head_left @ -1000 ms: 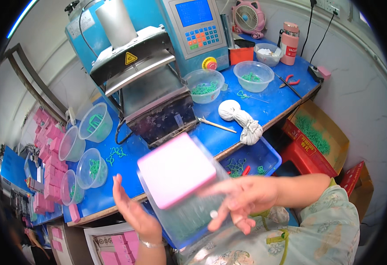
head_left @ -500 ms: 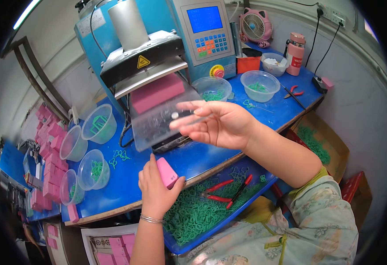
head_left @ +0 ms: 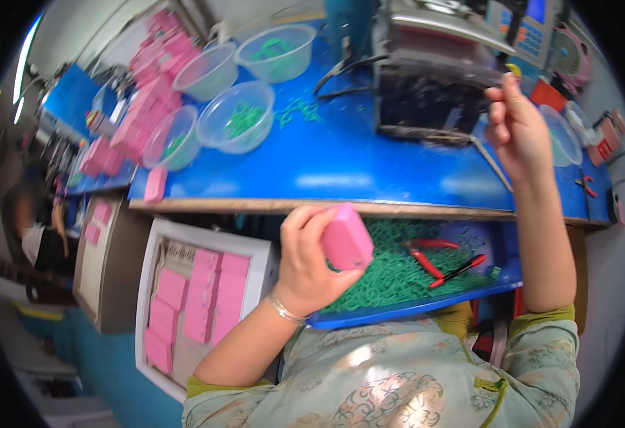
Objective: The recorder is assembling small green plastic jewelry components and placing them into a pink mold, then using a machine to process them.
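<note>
Blue bench (head_left: pixel 312 167) runs across your stn, bare edge facing you.

L grip (head_left: pixel 301 257): fingers + thumb closed on a pink block (head_left: pixel 348 239), held tilted by one side, rest sticking out over the blue tray (head_left: pixel 398 311). If that hold slips, it'd prob drop into the green pieces (head_left: pixel 376 278) and get dirty, or ding a corner on the red-handled pliers (head_left: pixel 425 265) just to its right. Block also overlaps the bench edge in view, can't make out the gap; low fwd move = poss knock.

R grip (head_left: pixel 516 132): raised by the press (head_left: pixel 434 96), fingers half curled, nothing visible in it; can't make out if tips touch the machine. Main hazard IMO: press cycling w/ fingers that near could pinch. Pale stick (head_left: pixel 493 164) lies near your R forearm; a brush could roll it.

Further L: clear bowl (head_left: pixel 216 135) w/ green bits, strays (head_left: pixel 299 112) loose beside it. Wide L arm sweep might tip/scatter both. Small upright block (head_left: pixel 156 184) sits at the bench edge; bump = likely fall. White box (head_left: pixel 144 307) below has loosely lined blocks (head_left: pixel 202 285); a knock might shift them.
</note>
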A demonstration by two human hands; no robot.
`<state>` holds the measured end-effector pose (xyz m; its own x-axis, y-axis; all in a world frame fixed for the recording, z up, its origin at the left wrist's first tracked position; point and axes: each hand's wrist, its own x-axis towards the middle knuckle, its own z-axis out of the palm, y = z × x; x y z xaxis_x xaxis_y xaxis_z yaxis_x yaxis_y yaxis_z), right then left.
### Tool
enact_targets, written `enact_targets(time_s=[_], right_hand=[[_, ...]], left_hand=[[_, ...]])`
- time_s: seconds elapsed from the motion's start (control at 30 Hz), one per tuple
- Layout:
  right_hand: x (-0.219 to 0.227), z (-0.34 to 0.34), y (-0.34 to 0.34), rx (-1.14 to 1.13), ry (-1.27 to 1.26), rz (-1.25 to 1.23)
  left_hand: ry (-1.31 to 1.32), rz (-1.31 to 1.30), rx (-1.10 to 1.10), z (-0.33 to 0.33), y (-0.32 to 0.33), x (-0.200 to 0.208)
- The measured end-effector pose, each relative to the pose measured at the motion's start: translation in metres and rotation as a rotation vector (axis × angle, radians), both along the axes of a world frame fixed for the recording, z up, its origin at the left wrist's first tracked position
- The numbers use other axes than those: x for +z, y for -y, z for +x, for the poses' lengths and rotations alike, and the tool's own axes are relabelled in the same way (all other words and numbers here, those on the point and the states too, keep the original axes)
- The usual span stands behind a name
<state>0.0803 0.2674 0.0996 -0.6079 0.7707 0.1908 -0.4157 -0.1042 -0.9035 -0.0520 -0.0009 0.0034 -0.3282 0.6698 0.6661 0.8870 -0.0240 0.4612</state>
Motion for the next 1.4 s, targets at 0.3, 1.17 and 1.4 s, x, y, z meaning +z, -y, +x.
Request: enact_targets(time_s=[0.3, 1.17, 1.4], right_hand=[[-0.013, 0.008, -0.035, 0.16, 0.059, 0.062], [-0.012, 0.006, -0.029, 0.273, 0.058, -0.04], [-0.016, 0.035, 0.033, 0.179, 0.323, 0.171]], left_hand=[[-0.064, -0.568, 0.913, -0.066, 0.28, -0.046], [0.202, -1.196, 0.862, -0.204, 0.314, -0.092], [0.613, -0.902, 0.849, -0.181, 0.269, -0.072]])
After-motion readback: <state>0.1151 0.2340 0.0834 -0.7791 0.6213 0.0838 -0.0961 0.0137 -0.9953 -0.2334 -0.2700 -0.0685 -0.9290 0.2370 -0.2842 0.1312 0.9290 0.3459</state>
